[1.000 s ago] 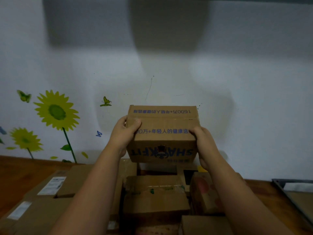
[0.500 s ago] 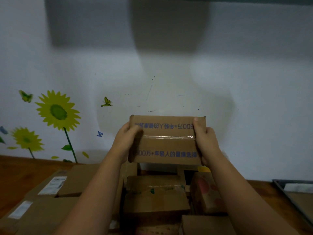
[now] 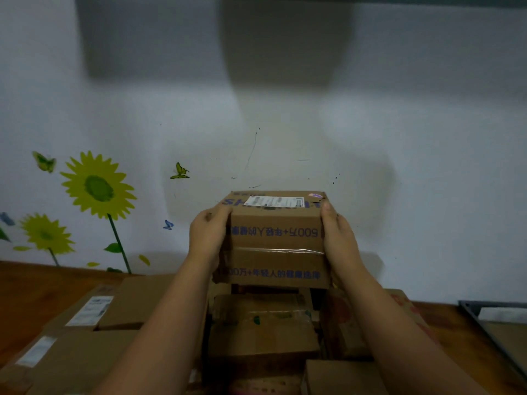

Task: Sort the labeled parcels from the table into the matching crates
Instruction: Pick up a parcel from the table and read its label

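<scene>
Btm of frame: two bare forearms reach up from the lower edge over a pile of brown cardboard boxes (image 3: 262, 323), packed close together on the wooden bench (image 3: 28, 289). Boxes at lower left carry white labels (image 3: 91, 310), print too small to read. Lower right edge: corner of a dark grey crate (image 3: 490, 303) w/ something pale inside, on the bench & apart from the pile. Ctr frame, above the pile & clear of it: the parcel (image 3: 275, 243), a brown carton w/ blue print and a clear tape seam across the facing side, held up in the air. The hands clamp it from both sides. Left hand (image 3: 209, 238) grips the left side, fingers curled round the edge. Right hand (image 3: 339, 238) grips the right side, thumb up by the top corner. Parcel is tipped so its top face shows, w/ a white shipping label (image 3: 273, 201) stuck there; text unreadable. Behind it all: white wall (image 3: 427, 138). Sunflower decals (image 3: 98, 188) sit at mid left, a small butterfly sticker (image 3: 179, 171) is just right of the big flower, and broad grey shadows run across the upper frame.
</scene>
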Available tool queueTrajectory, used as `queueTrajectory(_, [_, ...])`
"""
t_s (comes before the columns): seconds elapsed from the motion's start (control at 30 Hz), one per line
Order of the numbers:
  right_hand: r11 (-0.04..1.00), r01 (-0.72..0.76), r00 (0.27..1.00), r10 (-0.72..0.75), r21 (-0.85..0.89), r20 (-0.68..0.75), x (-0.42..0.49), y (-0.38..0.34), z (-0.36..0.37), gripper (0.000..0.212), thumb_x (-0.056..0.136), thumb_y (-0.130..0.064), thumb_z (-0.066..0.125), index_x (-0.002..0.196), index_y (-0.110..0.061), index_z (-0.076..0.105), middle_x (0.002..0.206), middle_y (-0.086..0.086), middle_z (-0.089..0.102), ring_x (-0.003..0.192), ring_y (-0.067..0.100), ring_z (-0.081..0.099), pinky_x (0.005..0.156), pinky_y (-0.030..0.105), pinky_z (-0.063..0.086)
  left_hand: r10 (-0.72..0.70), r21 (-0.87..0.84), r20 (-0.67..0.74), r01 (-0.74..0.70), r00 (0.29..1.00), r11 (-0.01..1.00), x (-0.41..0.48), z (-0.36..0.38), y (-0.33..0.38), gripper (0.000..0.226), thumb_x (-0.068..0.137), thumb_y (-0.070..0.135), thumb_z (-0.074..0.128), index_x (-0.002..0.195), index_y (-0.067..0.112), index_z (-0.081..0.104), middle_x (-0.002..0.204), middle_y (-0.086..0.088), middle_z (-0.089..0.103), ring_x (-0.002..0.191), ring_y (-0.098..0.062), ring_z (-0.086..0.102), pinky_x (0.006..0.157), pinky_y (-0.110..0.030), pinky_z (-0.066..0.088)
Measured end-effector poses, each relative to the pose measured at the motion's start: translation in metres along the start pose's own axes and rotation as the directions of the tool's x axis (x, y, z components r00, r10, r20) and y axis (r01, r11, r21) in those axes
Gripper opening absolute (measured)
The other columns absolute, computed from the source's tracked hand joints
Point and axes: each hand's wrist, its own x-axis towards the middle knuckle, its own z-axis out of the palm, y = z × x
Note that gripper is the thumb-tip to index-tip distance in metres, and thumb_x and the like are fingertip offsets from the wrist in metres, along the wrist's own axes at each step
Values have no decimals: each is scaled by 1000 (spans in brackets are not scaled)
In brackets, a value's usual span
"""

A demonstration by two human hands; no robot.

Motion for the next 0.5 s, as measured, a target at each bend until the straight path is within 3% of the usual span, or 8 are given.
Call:
queueTrajectory(0.1, [997,-35,999,37,64,-23,-2,-3,2,41,102,-61,47,115,-27,65,103,2,76,89,18,75,64,29,56,20,-2,21,-20,1000,1000,-2,0,1,15,94,35,65,97,20,67,89,-2,74,77,-12,69,58,-25,50])
queueTrajectory(0.2, [991,-48,997,55,127,-49,-3,-2,1,26,102,-51,53,109,-29,66,100,3,76,89,22,75,68,34,56,28,-5,-2,-28,1000,1000,-1,-3,1,21,95,36,60,101,18,71,95,-6,74,88,-19,70,66,-31,52])
queueTrajectory(0.33, [990,-37,998,43,139,-40,-2,2,-1,30,102,-30,53,131,-20,56,105,7,74,86,22,75,63,33,55,30,-7,-2,-30,1000,1000,1,-4,-3,16,97,31,58,102,22,70,101,-7,74,92,-23,72,67,-33,57])
queueTrajectory(0.5, [988,-62,998,65,144,-16,-2,6,0,33,102,-18,53,134,-18,44,109,4,65,80,16,71,53,24,53,68,-36,9,-68,998,997,-2,-3,-2,15,100,33,57,99,30,72,95,2,75,86,-15,71,72,-34,59])
